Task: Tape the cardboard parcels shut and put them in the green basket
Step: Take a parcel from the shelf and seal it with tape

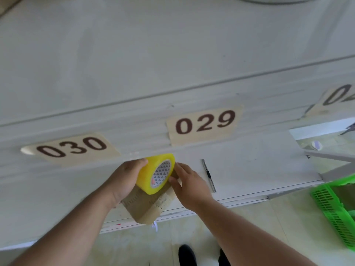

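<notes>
A pale work surface against a grey-white wall, lit by soft daylight.

The white tabletop [249, 162] ran across the middle of the frame, its back strip carrying beige number plates: 030 [71, 147] at left, 029 [204, 124] in the centre, and a third plate [340, 96] cut off at the right edge. Above them the plain wall [153, 45] filled the upper frame. Along the bottom lay glossy cream floor tiles [134, 244].
</notes>
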Demonstrator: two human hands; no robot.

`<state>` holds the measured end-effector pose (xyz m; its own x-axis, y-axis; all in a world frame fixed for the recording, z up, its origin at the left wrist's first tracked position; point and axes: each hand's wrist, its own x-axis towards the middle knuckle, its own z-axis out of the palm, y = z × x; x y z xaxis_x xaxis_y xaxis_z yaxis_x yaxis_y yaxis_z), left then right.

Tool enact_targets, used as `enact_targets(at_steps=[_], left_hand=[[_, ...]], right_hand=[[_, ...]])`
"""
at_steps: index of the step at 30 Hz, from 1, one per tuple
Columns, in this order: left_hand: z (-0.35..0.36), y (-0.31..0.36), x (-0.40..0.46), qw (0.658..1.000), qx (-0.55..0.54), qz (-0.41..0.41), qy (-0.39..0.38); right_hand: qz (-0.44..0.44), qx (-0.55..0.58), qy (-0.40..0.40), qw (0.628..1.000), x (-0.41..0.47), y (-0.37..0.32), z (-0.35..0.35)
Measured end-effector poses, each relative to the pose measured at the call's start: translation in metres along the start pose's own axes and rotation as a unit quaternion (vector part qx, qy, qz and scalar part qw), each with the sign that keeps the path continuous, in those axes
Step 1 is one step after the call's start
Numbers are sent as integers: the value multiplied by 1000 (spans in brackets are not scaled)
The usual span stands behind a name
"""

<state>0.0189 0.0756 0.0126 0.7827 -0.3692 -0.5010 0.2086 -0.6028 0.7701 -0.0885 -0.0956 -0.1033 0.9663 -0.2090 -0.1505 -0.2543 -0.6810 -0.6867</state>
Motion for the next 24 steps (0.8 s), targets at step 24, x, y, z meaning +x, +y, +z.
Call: enact_targets(at_steps=[24], left_hand=[[11,36,18,966,94,-171,-168]], right_hand=[[309,-66,20,949,12,94,-5]])
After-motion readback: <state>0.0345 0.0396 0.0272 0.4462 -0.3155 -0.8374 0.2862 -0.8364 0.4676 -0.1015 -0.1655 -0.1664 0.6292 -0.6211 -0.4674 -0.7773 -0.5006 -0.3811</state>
